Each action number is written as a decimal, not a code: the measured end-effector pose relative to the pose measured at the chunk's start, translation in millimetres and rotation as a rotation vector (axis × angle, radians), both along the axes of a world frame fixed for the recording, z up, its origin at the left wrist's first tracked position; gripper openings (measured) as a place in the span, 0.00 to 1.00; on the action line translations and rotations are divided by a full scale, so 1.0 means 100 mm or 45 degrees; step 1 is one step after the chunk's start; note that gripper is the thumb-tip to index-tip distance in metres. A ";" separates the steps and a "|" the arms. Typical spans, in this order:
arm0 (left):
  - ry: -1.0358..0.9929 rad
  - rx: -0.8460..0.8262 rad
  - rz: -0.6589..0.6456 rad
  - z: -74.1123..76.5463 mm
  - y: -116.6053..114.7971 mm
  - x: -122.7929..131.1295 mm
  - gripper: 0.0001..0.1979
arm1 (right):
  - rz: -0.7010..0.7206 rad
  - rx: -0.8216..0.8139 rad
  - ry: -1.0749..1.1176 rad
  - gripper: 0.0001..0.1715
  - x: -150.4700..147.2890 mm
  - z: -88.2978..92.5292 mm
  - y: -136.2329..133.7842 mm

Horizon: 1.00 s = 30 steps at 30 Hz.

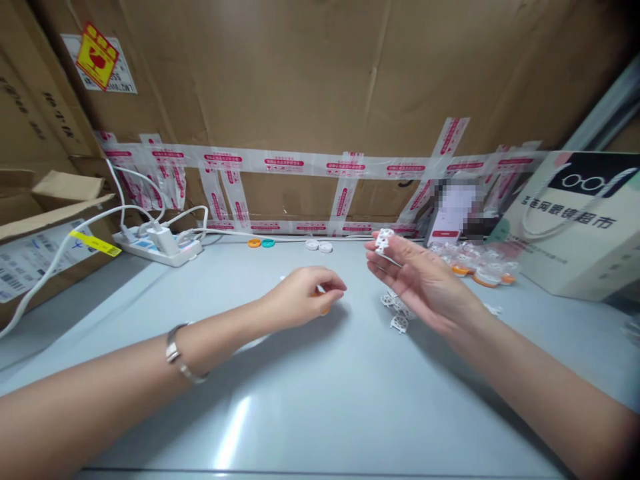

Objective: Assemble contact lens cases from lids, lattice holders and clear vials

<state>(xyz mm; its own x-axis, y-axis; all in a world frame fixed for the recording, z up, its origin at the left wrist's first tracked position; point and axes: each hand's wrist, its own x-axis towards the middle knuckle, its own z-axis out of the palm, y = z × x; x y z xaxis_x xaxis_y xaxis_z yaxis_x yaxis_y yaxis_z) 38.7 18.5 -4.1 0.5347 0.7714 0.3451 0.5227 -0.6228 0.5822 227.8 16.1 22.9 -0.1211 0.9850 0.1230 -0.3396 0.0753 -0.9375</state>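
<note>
My right hand (425, 280) is raised above the table, pinching a small white openwork plastic part (383, 241) between thumb and fingers. Below it lies a small cluster of similar white parts (399, 324) on the table. To the left, my left hand (313, 293) is low over the tabletop with its fingers curled round. An orange piece (325, 310) shows between and beneath those fingers; most of it is hidden by the hand, so its full shape cannot be seen.
Along the back of the grey table (320, 413) sit an orange ring (254, 243), a teal ring (269, 243) and two white rings (325, 247). A power strip (165, 250) with cables stands left. At right are wrapped pieces (487, 273), a phone (453, 210) and a paper bag (575, 247).
</note>
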 end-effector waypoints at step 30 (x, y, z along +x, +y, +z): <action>0.107 -0.026 -0.103 -0.03 0.34 0.44 0.06 | 0.144 -0.056 0.087 0.06 0.05 -0.02 -0.03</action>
<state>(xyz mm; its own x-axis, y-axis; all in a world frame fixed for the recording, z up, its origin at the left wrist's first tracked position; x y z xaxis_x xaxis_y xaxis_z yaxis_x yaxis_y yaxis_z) 82.4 52.3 -7.1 0.6218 0.7311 0.2809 0.5190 -0.6532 0.5514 233.1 12.9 20.7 -0.2245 0.9702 0.0917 -0.4067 -0.0077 -0.9135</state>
